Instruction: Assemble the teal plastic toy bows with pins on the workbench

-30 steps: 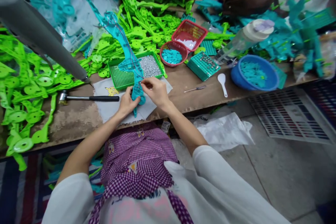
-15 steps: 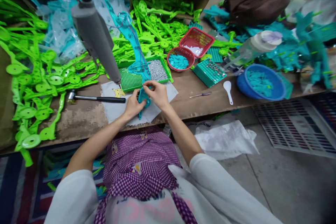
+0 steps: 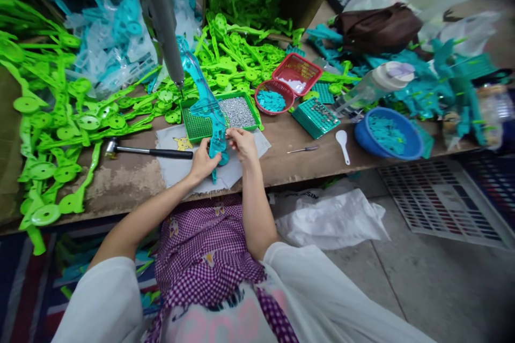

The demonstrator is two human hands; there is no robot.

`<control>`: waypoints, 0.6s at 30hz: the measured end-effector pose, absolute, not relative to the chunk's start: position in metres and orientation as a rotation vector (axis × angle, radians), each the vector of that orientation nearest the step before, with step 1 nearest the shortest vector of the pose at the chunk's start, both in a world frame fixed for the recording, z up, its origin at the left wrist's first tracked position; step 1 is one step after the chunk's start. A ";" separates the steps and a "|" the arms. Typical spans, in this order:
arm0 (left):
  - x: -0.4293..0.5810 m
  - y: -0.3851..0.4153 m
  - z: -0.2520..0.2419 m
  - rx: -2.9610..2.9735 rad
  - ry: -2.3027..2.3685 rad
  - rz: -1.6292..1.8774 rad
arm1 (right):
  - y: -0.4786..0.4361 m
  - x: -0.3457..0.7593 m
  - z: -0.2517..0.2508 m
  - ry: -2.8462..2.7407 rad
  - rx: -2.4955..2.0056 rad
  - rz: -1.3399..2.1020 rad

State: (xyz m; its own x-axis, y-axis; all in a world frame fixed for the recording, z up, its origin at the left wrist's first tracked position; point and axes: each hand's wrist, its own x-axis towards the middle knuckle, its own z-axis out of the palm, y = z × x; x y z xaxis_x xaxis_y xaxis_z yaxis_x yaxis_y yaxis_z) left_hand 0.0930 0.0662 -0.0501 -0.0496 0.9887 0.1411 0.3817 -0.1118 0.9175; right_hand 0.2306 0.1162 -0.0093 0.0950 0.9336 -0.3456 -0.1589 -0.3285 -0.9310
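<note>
A long translucent teal plastic part [image 3: 205, 104], with thin dark reddish wires along it, lies slantwise across the green tray [image 3: 201, 134]. My left hand [image 3: 204, 162] grips its near end, thumb on top, over the grey cloth [image 3: 171, 142]. Close against the part's right edge, the fingers of my right hand [image 3: 243, 143] are pinched together where the wires run down; what is between them is too small to make out. Small metal screws [image 3: 238, 111] fill the tray's right side. Hanging above the part is a grey electric screwdriver [image 3: 163, 24], its tip pointing down.
A hammer [image 3: 148, 152] lies left of the cloth. Bright green plastic parts [image 3: 76, 118] are heaped left and behind. To the right are red baskets [image 3: 300, 67], stacked teal trays [image 3: 316, 118], a small screwdriver [image 3: 302, 149], a white spoon [image 3: 343, 146], a bottle [image 3: 374, 86] and a blue bowl [image 3: 388, 153].
The teal part has turned flatter and shifted slightly left at its far end. My right hand has moved a little right and down, off the part's top. The hanging screwdriver now shows higher and farther right.
</note>
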 end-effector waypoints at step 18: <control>0.093 0.068 -0.052 1.599 1.453 1.111 | 0.096 0.231 0.005 -2.214 -1.559 0.282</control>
State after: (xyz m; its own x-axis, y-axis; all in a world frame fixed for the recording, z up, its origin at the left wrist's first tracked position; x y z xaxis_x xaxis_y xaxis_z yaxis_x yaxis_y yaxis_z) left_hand 0.0928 0.0680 -0.0520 0.0043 0.9905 0.1374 0.3926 -0.1281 0.9108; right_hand 0.2312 0.0958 0.0047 -0.2861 0.9331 0.2177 0.8488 0.3522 -0.3943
